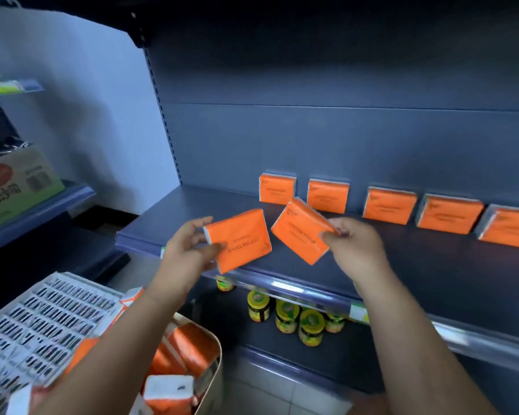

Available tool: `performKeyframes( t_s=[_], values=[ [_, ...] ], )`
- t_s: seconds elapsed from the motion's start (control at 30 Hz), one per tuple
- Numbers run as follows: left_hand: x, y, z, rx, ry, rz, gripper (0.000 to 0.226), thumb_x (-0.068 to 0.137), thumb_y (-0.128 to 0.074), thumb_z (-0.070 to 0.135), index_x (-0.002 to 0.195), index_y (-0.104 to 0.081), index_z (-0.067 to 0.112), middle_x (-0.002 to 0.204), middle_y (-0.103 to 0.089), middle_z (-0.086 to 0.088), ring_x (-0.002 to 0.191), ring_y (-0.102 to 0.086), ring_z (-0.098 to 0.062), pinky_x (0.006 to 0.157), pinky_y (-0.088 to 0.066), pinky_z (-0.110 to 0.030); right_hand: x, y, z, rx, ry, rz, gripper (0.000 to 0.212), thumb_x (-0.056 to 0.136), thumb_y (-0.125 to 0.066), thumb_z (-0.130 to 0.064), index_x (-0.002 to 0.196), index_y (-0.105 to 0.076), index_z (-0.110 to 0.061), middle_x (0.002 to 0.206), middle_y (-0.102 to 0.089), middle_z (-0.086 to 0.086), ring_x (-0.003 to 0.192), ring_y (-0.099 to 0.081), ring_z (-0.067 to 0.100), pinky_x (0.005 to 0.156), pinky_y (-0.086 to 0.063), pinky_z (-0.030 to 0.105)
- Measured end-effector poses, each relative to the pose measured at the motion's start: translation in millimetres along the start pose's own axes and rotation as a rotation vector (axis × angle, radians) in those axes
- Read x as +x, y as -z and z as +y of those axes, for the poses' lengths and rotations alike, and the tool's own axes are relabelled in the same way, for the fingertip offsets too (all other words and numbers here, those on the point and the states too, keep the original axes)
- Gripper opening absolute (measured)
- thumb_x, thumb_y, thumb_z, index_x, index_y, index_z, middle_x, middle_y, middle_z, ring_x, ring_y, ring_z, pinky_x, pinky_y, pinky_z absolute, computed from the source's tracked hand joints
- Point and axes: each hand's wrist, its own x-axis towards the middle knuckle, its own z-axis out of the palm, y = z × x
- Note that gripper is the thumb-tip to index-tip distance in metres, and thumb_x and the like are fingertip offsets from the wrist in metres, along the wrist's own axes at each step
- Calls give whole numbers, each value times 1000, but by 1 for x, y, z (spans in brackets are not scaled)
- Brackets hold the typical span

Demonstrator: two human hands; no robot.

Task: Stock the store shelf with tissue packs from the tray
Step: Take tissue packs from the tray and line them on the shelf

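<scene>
My head carries the only camera, facing forward and down at the shelf (402, 265), close in. Its edges look smeared, perhaps lens blur.

dark shelf (372, 265), five upright orange tissue packs (389, 205) along its back

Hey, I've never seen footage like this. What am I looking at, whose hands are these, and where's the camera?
No machine here: a person wears one camera on the head, looking down at their own bare hands. The left hand holds an orange tissue pack; the right hand pinches a second pack. Both are over a dark shelf, where five packs stand along the back. More packs lie in the tray at lower left, and jars sit on the level below.
</scene>
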Motion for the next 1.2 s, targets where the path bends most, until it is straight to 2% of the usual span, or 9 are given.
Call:
performKeyframes(
  t_s=[0.2, 0.3, 0.4, 0.5, 0.63, 0.73, 0.93, 1.07, 1.2],
  values=[
    [18, -54, 2, -206, 136, -9, 34, 95, -57, -6, 119, -60, 18, 118, -69, -14, 88, -76, -26, 68, -63, -39, 16, 15, 13, 40, -13, 197, 19, 92, -63, -14, 93, -75, -28, 90, -76, -6, 87, -69, 17, 71, -49, 29],
    [34, -79, -4, -428, 277, 31, 26, 97, -62, 7, 122, -53, 5, 126, -68, -26, 101, -75, -36, 73, -64, -43, 27, 11, 21, 72, -30, 214, 18, 92, -62, -16, 90, -74, -29, 93, -76, -6, 90, -70, 18, 79, -54, 33],
    [47, -101, -5, -570, 372, -3, 26, 96, -67, 26, 119, -66, 13, 106, -78, -8, 93, -76, -22, 79, -60, -37, 46, 11, 23, 90, -29, 197, 21, 93, -62, -16, 84, -70, -34, 93, -76, -7, 92, -71, 16, 83, -55, 33],
    [60, -117, -16, -590, 416, -25, 7, 95, -67, 31, 98, -67, 25, 81, -67, 6, 66, -57, -10, 62, -40, -24, 72, 14, 26, 27, 15, 180, 20, 93, -62, -14, 98, -76, -27, 95, -76, -7, 93, -71, 15, 85, -54, 32],
    [76, -133, -34, -631, 372, -46, 43, 93, -71, 15, 131, -55, 25, 97, -73, 0, 77, -69, -16, 66, -53, -26, 113, 17, 43, -170, 66, 167, 22, 94, -62, -14, 111, -76, -16, 101, -75, 1, 90, -68, 18, 68, -47, 22],
    [86, -134, -41, -560, 268, -53, 59, 90, -70, 0, 131, -44, 34, 109, -75, 1, 91, -75, -29, 85, -62, -44, 131, 12, 50, -257, 89, 145, 34, 96, -65, -18, 129, -71, -15, 118, -73, 4, 106, -68, 21, 78, -42, 20],
    [129, -128, -49, -469, 228, 34, 31, 89, -77, 11, 103, -53, 26, 87, -72, 5, 72, -65, -10, 68, -46, -29, 151, -5, 52, -344, 191, 170, 40, 95, -69, -17, 136, -68, -15, 133, -65, 7, 119, -61, 22, 92, -38, 20],
    [158, -126, -56, -424, 207, 54, 39, 87, -80, 7, 113, -53, 16, 108, -77, -9, 98, -77, -22, 82, -61, -35, 163, -6, 55, -421, 254, 229, 37, 92, -71, -14, 129, -71, -13, 128, -64, 11, 117, -61, 27, 94, -40, 24],
    [184, -130, -57, -349, 152, 55, 46, 87, -78, -4, 120, -52, 16, 115, -72, -18, 100, -76, -28, 82, -64, -42, 170, -2, 65, -502, 288, 270, 34, 91, -69, -11, 125, -72, -12, 133, -60, 12, 116, -60, 29, 95, -42, 26]
  ],
)
